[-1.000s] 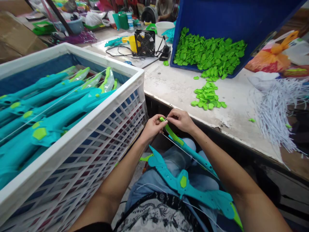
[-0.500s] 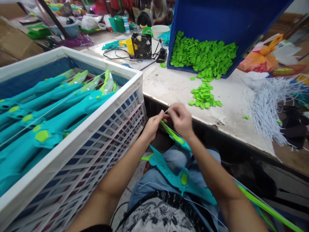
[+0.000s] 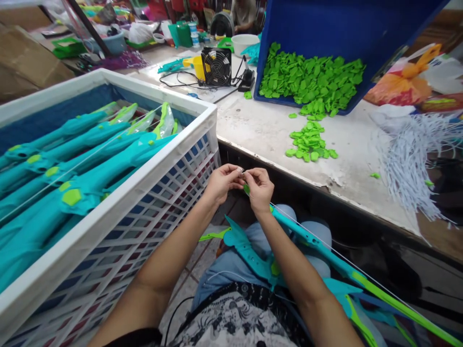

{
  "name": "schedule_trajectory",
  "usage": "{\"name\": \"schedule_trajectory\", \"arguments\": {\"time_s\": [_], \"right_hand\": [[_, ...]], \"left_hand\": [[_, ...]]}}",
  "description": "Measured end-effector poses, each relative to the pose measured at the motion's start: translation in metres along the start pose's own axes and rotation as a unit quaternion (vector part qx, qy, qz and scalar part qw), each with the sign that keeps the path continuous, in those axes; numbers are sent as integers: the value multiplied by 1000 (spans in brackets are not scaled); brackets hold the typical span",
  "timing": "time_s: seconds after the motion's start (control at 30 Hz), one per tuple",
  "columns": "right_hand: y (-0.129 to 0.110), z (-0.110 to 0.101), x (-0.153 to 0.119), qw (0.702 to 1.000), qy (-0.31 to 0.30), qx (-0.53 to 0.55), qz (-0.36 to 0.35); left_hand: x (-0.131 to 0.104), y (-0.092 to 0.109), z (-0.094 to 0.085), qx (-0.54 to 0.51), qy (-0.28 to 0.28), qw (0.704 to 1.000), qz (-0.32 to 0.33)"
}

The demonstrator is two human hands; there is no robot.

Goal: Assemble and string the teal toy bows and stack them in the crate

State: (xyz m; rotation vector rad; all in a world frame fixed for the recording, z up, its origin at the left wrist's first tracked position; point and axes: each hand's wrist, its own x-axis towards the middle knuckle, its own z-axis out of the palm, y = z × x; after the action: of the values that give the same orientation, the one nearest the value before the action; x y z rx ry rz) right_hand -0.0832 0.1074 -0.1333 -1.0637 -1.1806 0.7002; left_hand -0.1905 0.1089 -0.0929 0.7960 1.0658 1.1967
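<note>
Beside the table [image 3: 260, 130], right of the white crate [image 3: 212, 130], pinching a thin string [image 3: 243, 172] in a fingertip grip of left hand [image 3: 219, 185] and right hand [image 3: 261, 190], by the green tip [image 3: 247, 189] of a teal bow [image 3: 304, 233] slanting across the knees [image 3: 287, 212].

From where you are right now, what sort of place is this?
Probably a factory or assembly workshop: a white crate holds several similar teal pieces, a tipped blue bin spills many green parts onto the worktable, and white strands lie in a heap.
</note>
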Motion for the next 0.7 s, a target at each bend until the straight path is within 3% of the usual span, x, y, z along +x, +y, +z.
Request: {"name": "schedule_trajectory", "arguments": {"time_s": [0.23,0.37,0.47,0.57,0.7], "right_hand": [[-5,-2,5,998,-47,-1,-42],[-3,-4,4,995,-91,-12,-32],[0,-3,3,997,-71,-4,-3],[-1,-5,4,995,-70,-33,-56],[-8,-12,14,980,-118,-92,-133]], "left_hand": [[5,1,-5,-23,-45,998,-37],[4,3,-2,-19,-26,999,-30],[3,3,2,-5,0,999,-35],[3,1,7,-9,34,999,-20],[4,-2,9,-41,51,998,-6]]}}
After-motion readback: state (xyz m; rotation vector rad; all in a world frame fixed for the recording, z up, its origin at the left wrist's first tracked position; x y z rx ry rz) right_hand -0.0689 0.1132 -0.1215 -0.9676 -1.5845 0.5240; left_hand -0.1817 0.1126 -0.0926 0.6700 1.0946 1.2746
